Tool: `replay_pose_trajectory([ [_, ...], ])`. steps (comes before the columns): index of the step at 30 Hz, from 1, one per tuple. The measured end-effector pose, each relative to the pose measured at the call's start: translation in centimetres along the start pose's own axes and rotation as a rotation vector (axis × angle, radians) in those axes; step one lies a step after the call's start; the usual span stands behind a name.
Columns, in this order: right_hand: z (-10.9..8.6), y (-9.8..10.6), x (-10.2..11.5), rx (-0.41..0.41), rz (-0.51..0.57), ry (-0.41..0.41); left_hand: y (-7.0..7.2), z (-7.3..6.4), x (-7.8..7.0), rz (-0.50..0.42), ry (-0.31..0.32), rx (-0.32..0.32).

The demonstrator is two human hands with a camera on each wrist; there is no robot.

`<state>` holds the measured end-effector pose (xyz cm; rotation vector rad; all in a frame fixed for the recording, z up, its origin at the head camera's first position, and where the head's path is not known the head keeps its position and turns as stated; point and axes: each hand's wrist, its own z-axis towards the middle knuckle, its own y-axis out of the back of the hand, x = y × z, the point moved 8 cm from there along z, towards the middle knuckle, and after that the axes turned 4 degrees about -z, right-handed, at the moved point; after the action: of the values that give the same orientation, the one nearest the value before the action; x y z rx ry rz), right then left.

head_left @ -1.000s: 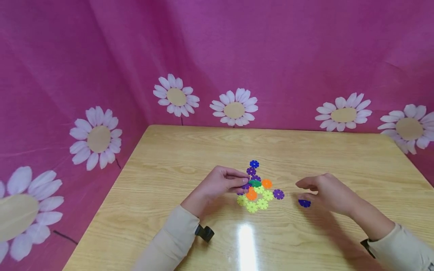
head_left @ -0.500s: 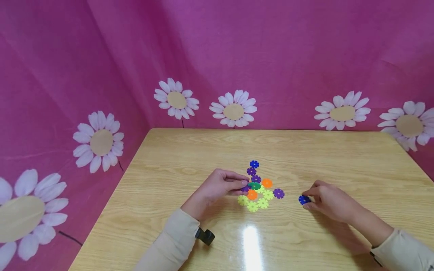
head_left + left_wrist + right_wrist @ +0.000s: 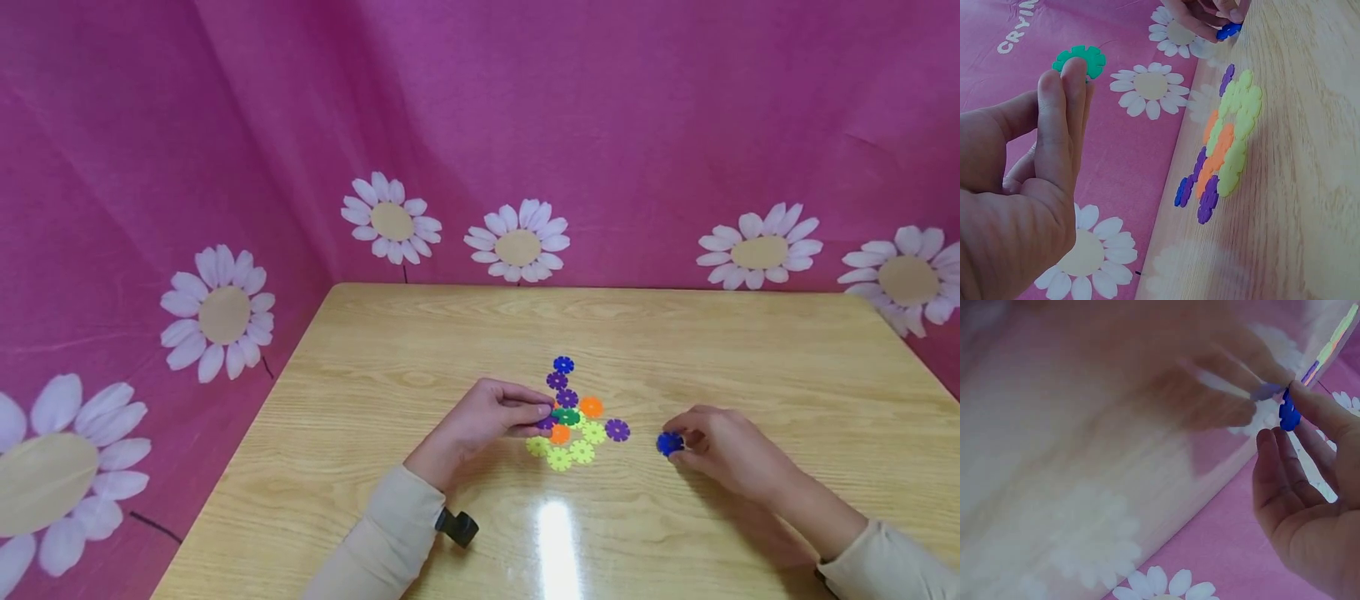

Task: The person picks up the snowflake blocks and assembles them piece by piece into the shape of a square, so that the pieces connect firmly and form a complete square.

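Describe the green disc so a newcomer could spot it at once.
Find the wooden table, then the cluster of notched discs on it. In the head view, the left hand pinches the green disc over that cluster. It is the only deep green one; the rest are lime-yellow, orange, purple or blue.

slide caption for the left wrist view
Left hand holds a green notched disc; right hand pinches a blue disc beyond a multicoloured cluster.

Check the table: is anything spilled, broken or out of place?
Nothing stands out. The bright streak on the table looks like reflected light, not a spill. The green disc in the left hand and blue disc in the right hand show no visible damage.
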<state>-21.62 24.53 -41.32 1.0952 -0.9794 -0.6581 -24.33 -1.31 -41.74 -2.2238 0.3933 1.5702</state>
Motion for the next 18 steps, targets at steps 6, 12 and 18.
replay_pose_trajectory([
  [6,-0.5,0.2,0.7,-0.090,0.041,0.038,-0.3,-0.1,-0.2,-0.011,-0.023,0.026],
  [12,-0.3,1.1,1.6,-0.176,0.150,0.037,-0.3,-0.1,-0.2,-0.010,-0.037,0.044],
  [18,0.3,1.9,2.7,-0.156,0.285,-0.006,-0.1,-0.3,-0.3,-0.001,-0.028,0.027],
])
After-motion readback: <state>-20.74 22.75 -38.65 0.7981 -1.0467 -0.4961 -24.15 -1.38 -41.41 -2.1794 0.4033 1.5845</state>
